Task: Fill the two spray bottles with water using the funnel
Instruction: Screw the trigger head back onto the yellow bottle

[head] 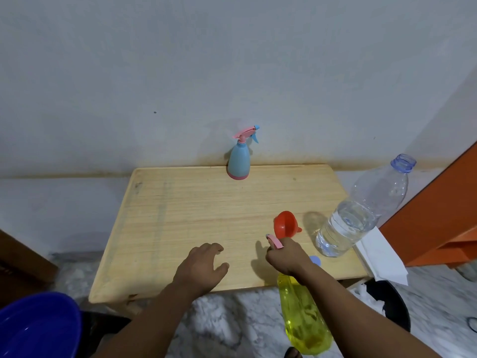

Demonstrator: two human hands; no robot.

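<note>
A blue spray bottle (239,161) with a pink trigger head stands upright at the far edge of the wooden table (180,218). My right hand (285,257) grips the pink spray head of a yellow spray bottle (303,316), which hangs tilted below the table's near edge. A red funnel (284,224) lies on its side just beyond that hand. To the right stands a clear open water bottle (361,215), partly filled. My left hand (201,266) hovers over the table's near part with loosely curled fingers, holding nothing.
A pale blue bottle cap (315,260) lies on the table by my right wrist. White paper (382,257) hangs off the right edge. A blue basin (38,326) sits at the lower left, a dark bin (389,303) at the lower right, orange furniture (444,208) on the right.
</note>
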